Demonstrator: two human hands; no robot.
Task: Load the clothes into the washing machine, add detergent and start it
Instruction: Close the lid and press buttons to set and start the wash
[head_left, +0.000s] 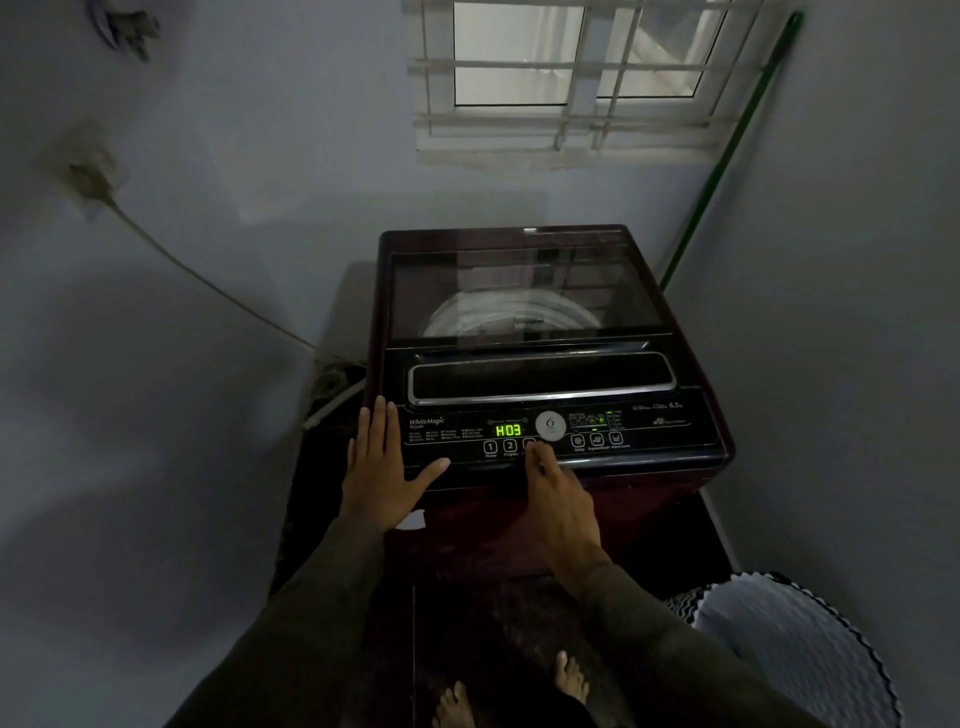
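Observation:
A dark maroon top-loading washing machine (675, 483) stands against the wall with its glass lid (524, 291) down; the white drum rim shows through it. The control panel (649, 431) faces me and its green display (508, 430) reads H03. My left hand (382, 467) lies flat, fingers spread, on the panel's front left corner. My right hand (558, 499) has its index finger on the third round button, right of the buttons marked 1 and 2, with the other fingers curled. No clothes or detergent are visible.
A white ribbed laundry basket (810, 654) stands on the floor at the lower right. A green pole (727, 156) leans in the right corner beside a barred window (571, 78). A cable (208, 280) runs from a wall socket down to the machine's left side. My bare feet stand on a dark mat.

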